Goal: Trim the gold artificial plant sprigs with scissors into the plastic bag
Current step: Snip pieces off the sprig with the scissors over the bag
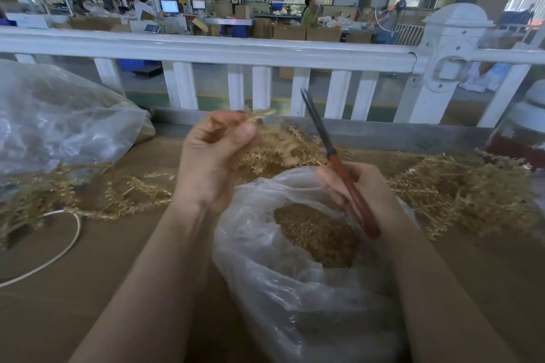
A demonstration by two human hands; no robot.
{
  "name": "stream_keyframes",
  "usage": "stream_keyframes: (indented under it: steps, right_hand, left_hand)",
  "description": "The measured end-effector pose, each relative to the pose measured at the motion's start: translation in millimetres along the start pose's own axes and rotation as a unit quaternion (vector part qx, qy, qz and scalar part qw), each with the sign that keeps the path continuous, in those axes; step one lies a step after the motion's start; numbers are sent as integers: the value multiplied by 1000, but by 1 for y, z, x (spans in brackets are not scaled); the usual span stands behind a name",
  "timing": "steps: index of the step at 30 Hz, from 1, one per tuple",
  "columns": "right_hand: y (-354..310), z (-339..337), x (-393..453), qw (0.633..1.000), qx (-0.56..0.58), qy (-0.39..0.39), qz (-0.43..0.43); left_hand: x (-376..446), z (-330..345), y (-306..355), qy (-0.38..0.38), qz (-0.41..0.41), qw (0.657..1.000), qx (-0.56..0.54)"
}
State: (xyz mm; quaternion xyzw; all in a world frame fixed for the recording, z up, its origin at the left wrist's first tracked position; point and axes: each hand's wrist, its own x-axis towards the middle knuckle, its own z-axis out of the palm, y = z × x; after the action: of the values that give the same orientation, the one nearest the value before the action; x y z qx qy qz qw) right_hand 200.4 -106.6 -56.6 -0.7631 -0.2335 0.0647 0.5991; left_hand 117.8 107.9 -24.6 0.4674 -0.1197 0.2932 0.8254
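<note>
My left hand (213,153) is raised above the table and pinches a gold sprig (259,115) whose tip sticks out past my fingers. My right hand (358,191) grips red-handled scissors (327,150); their dark blades point up and away, nearly closed, to the right of the sprig and not touching it. Below both hands an open clear plastic bag (265,244) holds a heap of gold trimmings (315,236). Loose gold sprigs lie in piles behind the bag (286,144), at the right (460,188) and at the left (132,194).
The work surface is brown cardboard (103,259). A large clear bag (59,127) bulges at the left, with a white cord loop (59,244) below it. A white railing (236,53) runs along the far edge. A jar-like container (525,132) stands at the right.
</note>
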Motion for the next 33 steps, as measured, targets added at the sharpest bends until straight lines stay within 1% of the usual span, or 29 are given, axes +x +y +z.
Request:
stream_keyframes:
  steps: [2,4,6,8,11,13,16,19,24,27,29,30,31,33]
  right_hand:
    - [-3,-1,-3,996,82,-31,16]
    - [-5,-1,-4,991,126,-50,17]
    - [-5,-1,-4,986,157,-51,19]
    - [-6,0,-3,984,171,-48,18]
    - [-6,4,-2,976,210,-56,-5]
    - [-6,5,-1,966,253,-55,-18]
    - [-7,4,-2,967,253,-35,-6]
    - [-9,2,-5,969,246,-29,-1]
    - [-12,-5,-3,982,186,-38,-3]
    - [-11,-5,-2,982,184,-34,-5]
    - [-11,-4,-2,981,192,-21,-4]
    - [-11,-3,-2,980,198,-16,-6]
    - [-11,-3,-3,979,204,-13,-9]
    - [-12,-2,-3,977,212,-8,-14]
  left_hand:
    - [-6,14,-8,-51,-11,998,44]
    - [-13,23,-16,-73,-34,996,42]
    - [-17,26,-22,-85,-64,994,21]
    - [-19,24,-24,-99,-86,991,25]
    - [-20,20,-23,-137,-105,983,60]
    - [-23,21,-24,-157,-102,976,111]
    - [-26,22,-28,-147,-91,971,168]
    - [-26,19,-29,-148,-85,969,181]
    - [-25,15,-32,-156,-65,964,203]
    - [-25,16,-33,-109,-61,963,238]
    - [-25,16,-33,-59,-95,953,280]
    - [-25,16,-34,-48,-117,949,289]
    - [-24,16,-34,-45,-146,947,284]
    - [-25,17,-35,-46,-216,946,236]
